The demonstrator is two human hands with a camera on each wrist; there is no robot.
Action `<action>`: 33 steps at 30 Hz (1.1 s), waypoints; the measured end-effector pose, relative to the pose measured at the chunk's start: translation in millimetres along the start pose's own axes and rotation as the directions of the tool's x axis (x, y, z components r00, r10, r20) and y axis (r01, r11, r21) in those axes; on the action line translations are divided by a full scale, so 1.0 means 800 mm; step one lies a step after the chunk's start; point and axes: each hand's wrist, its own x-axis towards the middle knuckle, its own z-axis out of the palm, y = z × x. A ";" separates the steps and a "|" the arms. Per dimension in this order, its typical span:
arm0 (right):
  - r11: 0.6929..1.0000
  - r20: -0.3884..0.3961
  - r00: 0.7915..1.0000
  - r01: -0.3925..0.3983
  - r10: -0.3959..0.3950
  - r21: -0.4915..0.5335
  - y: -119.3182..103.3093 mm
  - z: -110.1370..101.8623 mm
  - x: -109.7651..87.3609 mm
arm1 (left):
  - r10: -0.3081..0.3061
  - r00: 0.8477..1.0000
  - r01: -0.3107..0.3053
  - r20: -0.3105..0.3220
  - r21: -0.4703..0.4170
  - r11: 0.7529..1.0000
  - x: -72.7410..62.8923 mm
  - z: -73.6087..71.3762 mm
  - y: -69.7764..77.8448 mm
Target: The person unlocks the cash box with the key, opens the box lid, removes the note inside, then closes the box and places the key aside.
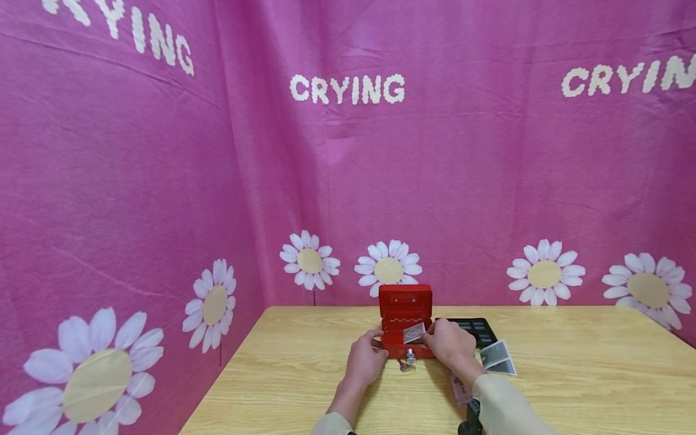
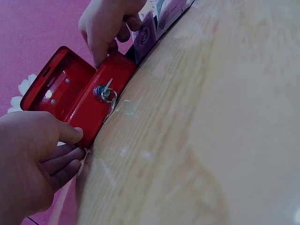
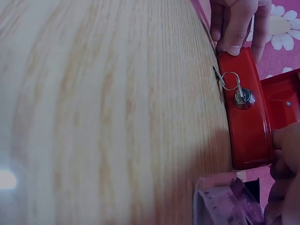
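Observation:
A red metal cash box stands on the table with its lid raised. Keys on a ring hang from the lock in its front. My left hand holds the box's left end, thumb on the front top edge and fingers around the side. At the right end, my right hand reaches over the rim and pinches the edge of a patterned, white-bordered playing card, which lies tilted over the inside of the box. In the left wrist view, the right hand's fingertips are hidden behind the box front.
A black coin tray sits to the right of the box. Two more cards overlap its near corner. Pinkish-purple banknotes lie near the box's right end, partly under my right forearm. A pink curtain with daisies hangs behind the table.

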 end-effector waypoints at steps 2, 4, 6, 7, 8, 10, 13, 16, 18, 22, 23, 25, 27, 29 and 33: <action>1.000 -0.007 1.000 0.006 -0.006 0.005 0.000 0.000 -0.001 | -0.006 1.000 0.006 0.004 -0.003 1.000 0.000 0.000 0.000; 1.000 -0.012 1.000 0.008 -0.008 0.014 0.001 -0.001 -0.001 | -0.006 1.000 0.006 0.009 -0.006 1.000 0.000 -0.001 0.000; 1.000 -0.014 1.000 0.011 -0.011 0.028 0.002 -0.001 -0.002 | -0.010 1.000 0.010 0.015 -0.009 1.000 0.000 0.000 0.001; 0.999 -0.015 1.000 0.016 -0.015 0.035 0.002 -0.002 -0.003 | -0.004 1.000 0.004 0.014 -0.008 1.000 0.000 0.000 0.001; 0.999 -0.017 1.000 0.016 -0.015 0.040 0.002 -0.002 -0.003 | 0.001 1.000 -0.001 0.011 -0.010 1.000 0.000 0.000 0.001; 0.998 -0.018 1.000 0.021 -0.020 0.056 0.003 -0.003 -0.004 | 0.015 1.000 -0.015 0.004 -0.007 1.000 0.000 -0.001 0.001; 0.996 -0.019 0.999 0.028 -0.027 0.080 0.003 -0.004 -0.005 | 0.017 1.000 -0.017 -0.004 -0.004 1.000 0.000 -0.001 0.001; 0.994 -0.016 1.000 0.021 -0.019 0.110 0.001 -0.004 -0.006 | -0.003 1.000 0.003 0.000 0.001 1.000 0.000 -0.001 0.000; 0.991 -0.014 1.000 0.011 -0.009 0.135 -0.001 -0.005 -0.007 | -0.016 1.000 0.016 0.007 0.001 1.000 0.000 -0.001 -0.001; 0.984 -0.015 1.000 -0.007 0.009 0.179 -0.004 -0.006 -0.008 | -0.012 1.000 0.012 0.009 -0.002 1.000 0.000 0.001 -0.002; 0.983 -0.018 1.000 -0.009 0.013 0.185 -0.005 -0.006 -0.008 | -0.011 1.000 0.011 0.008 -0.004 1.000 0.000 0.001 -0.003; 0.981 -0.022 1.000 -0.012 0.016 0.195 -0.006 -0.007 -0.008 | 0.004 1.000 -0.004 0.001 -0.003 1.000 0.001 0.001 -0.003; 0.980 -0.030 0.999 -0.013 0.019 0.200 -0.006 -0.007 -0.006 | 0.009 1.000 -0.009 -0.001 -0.001 1.000 0.001 0.001 -0.003; 0.979 -0.036 0.999 -0.013 0.021 0.204 -0.007 -0.007 -0.006 | 0.012 1.000 -0.012 -0.004 -0.001 1.000 0.001 0.001 -0.003; 0.975 -0.035 0.999 -0.015 0.023 0.220 -0.009 -0.009 -0.006 | 0.023 1.000 -0.023 -0.006 -0.005 1.000 0.001 0.001 -0.003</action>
